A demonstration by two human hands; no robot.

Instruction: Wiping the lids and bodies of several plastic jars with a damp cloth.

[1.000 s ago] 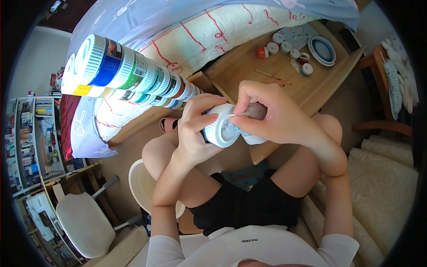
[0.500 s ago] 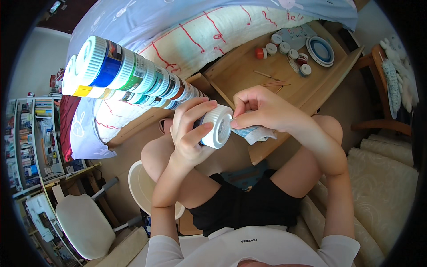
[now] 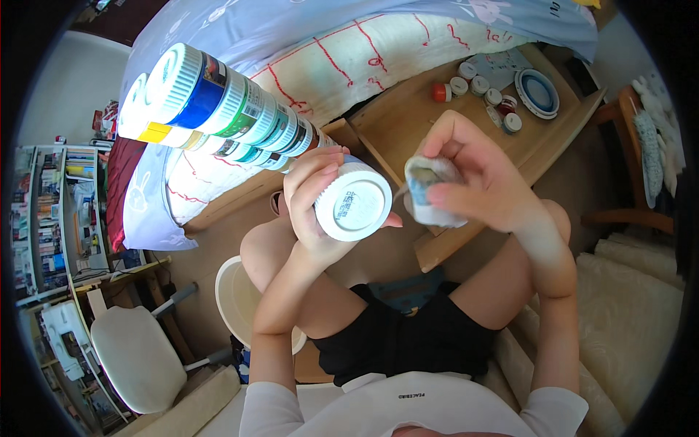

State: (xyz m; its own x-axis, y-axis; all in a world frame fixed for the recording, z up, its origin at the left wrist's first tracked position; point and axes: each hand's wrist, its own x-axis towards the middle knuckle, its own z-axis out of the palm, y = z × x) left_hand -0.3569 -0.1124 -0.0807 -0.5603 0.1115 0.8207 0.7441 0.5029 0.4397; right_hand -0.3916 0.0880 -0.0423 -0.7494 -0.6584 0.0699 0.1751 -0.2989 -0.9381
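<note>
My left hand (image 3: 312,207) is wrapped round a jar with a white ribbed lid (image 3: 354,202). The lid faces up toward me and bears dark print; most of the jar's body is hidden behind lid and fingers. Just to the right, my right hand (image 3: 484,186) grips a crumpled white and light-blue cloth (image 3: 424,191) between thumb and fingers. A small gap separates cloth and lid. Beyond my left hand rise tall stacks of similar jars (image 3: 244,109) with white lids and coloured labels.
An open wooden drawer (image 3: 397,120) holds several small paint pots (image 3: 479,86) and a round blue-and-white dish (image 3: 537,93). Behind it is a bed with a blue cover (image 3: 291,33). A cream bin (image 3: 237,298) stands by my left knee, a white-seated chair (image 3: 138,360) farther left.
My right hand has drawn the cloth off the lid's edge and lifted it slightly right. The jar has turned so that its lid faces me more. The view has shifted a little.
</note>
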